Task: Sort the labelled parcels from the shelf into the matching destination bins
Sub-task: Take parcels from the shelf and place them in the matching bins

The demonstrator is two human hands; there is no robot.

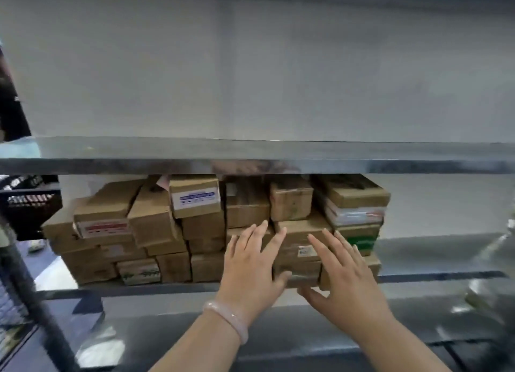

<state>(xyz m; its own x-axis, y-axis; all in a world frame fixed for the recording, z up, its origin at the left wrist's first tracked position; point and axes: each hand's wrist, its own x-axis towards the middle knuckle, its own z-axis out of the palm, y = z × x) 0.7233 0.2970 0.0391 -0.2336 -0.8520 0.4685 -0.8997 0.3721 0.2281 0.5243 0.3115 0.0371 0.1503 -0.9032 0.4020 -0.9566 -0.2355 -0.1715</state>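
Several brown cardboard parcels (200, 232) are stacked on a metal shelf (156, 286). One at the top carries a blue label (196, 197), one at the left a red label (104, 228). My left hand (250, 265) lies flat with fingers spread against the front of the stack, its thumb at the left side of a low parcel (302, 253) with a small sticker. My right hand (344, 268) is spread over that parcel's right part, thumb under its bottom edge. The parcel sits in the stack between both hands.
An upper metal shelf board (250, 159) runs just above the stack. A black mesh basket (30, 204) hangs at the left, beside a dark upright post (30, 296). Parcels with green print (359, 237) stand at the stack's right end.
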